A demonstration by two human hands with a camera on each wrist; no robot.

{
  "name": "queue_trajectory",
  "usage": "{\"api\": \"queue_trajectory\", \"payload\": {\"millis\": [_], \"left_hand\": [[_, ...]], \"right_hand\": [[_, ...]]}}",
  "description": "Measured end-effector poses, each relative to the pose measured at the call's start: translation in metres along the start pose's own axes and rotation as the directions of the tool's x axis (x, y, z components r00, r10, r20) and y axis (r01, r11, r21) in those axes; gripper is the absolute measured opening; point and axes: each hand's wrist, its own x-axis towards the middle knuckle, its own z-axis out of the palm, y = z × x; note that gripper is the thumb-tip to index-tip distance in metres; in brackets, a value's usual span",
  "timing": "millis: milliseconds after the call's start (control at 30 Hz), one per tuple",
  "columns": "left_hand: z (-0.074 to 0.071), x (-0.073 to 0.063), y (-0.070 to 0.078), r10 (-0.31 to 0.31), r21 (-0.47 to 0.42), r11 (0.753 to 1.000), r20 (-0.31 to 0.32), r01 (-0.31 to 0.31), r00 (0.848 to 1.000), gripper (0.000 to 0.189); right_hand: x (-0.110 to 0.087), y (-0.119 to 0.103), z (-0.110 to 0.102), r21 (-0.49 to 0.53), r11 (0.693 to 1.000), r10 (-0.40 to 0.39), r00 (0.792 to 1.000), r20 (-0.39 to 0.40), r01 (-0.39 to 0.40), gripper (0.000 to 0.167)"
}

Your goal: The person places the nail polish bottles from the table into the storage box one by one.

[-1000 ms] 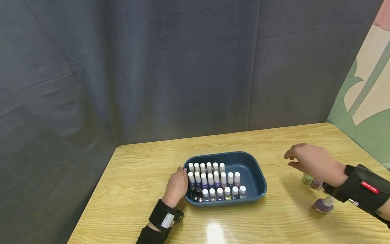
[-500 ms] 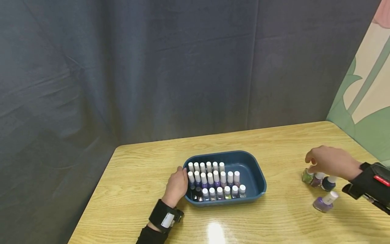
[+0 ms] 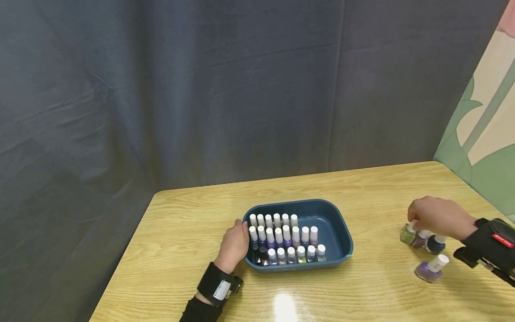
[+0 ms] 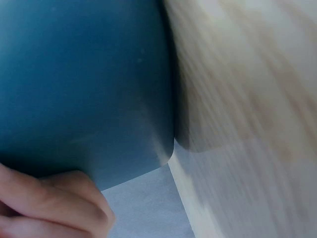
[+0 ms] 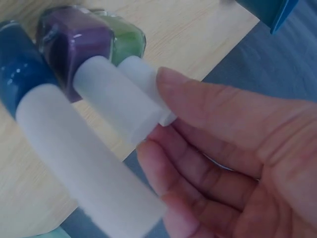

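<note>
At the right of the head view, my right hand (image 3: 440, 215) pinches the white cap of a green nail polish bottle (image 3: 407, 234) between thumb and fingers. Beside that bottle stand a plum one (image 3: 419, 241) and a dark blue one (image 3: 435, 245), their white caps near my fingers in the right wrist view. A purple nail polish bottle (image 3: 427, 272) is nearer the front, its cap pointing right. My left hand (image 3: 234, 245) grips the left rim of a blue plastic tray (image 3: 325, 227); in the left wrist view its curled fingers (image 4: 59, 208) lie against the outer wall.
Inside the tray, nail polish bottles (image 3: 287, 237) stand in three rows toward the left, mostly white-capped, with black caps at the front left. The wooden table (image 3: 193, 223) ends at a grey curtain (image 3: 249, 112) behind. A patterned curtain (image 3: 491, 134) hangs at the right.
My right hand has moved right and down from above the table onto the green bottle's cap, uncovering the dark blue and purple bottles. The left hand and tray have stayed put.
</note>
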Motion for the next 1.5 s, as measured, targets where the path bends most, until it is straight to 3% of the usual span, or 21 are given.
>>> {"api": "queue_trajectory", "payload": {"millis": [267, 467, 700, 867, 1133, 1233, 1400, 1500], "left_hand": [[0.000, 0.000, 0.001, 0.006, -0.011, 1.000, 0.015, -0.006, 1.000, 0.029], [0.000, -0.001, 0.001, 0.017, -0.004, 1.000, 0.004, -0.017, 1.000, 0.028], [0.000, -0.001, 0.000, 0.017, -0.004, 1.000, 0.003, -0.017, 1.000, 0.029], [-0.001, -0.001, -0.001, 0.007, -0.010, 1.000, 0.010, -0.007, 1.000, 0.029], [-0.002, -0.002, 0.000, -0.005, -0.016, 1.000, 0.015, 0.005, 1.000, 0.029], [-0.002, -0.002, 0.000, 0.000, -0.016, 1.000, 0.010, 0.000, 1.000, 0.029], [-0.001, -0.002, 0.000, 0.013, -0.009, 1.000, -0.004, -0.014, 1.000, 0.028], [-0.002, -0.002, 0.000, 0.013, -0.005, 1.000, -0.008, -0.013, 1.000, 0.028]], "right_hand": [[-0.003, -0.005, -0.007, -0.040, 0.997, -0.062, 0.996, -0.070, 0.060, 0.011], [-0.005, -0.028, -0.024, -0.092, 0.991, -0.116, 0.978, -0.175, 0.101, 0.014], [-0.012, -0.071, -0.040, -0.152, 0.965, -0.254, 0.915, -0.315, 0.215, 0.022], [-0.014, -0.104, -0.049, -0.124, 0.947, -0.320, 0.881, -0.347, 0.296, 0.025], [-0.011, -0.141, -0.048, -0.114, 0.884, -0.460, 0.798, -0.390, 0.453, 0.029], [-0.008, -0.149, -0.041, -0.107, 0.876, -0.472, 0.793, -0.385, 0.470, 0.028], [-0.003, -0.156, -0.030, -0.116, 0.893, -0.445, 0.822, -0.355, 0.434, 0.025], [0.001, -0.157, -0.024, -0.147, 0.894, -0.448, 0.822, -0.353, 0.424, 0.024]]}}
